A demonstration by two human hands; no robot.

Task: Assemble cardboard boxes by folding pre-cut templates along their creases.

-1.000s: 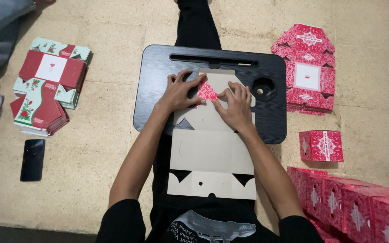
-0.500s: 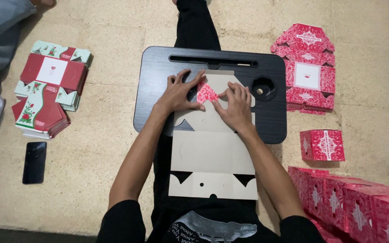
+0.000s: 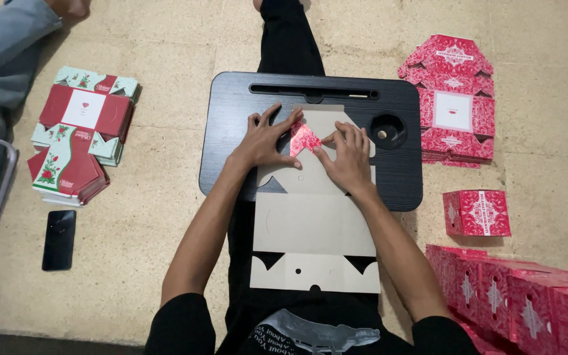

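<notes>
Both your forearms run up from the bottom of the view and meet over the flat cardboard box blank, which lies plain side up, its far end on the black lap counter and its near end over your lap. Your left hand lies palm down with the fingers spread wide, pressing the blank's far left part against the counter; it grips nothing, it only pins. Your right hand is angled inward, fingers together and slightly bent, the fingertips pushing on a small red patterned flap folded over between the two hands — again a press rather than a closed grasp. The wrists sit close, thumbs pointing toward each other. To your right on the floor lie a stack of flat red blanks, one folded red box and a row of finished red boxes. To your left sit a pile of red-and-green blanks and a dark phone.
</notes>
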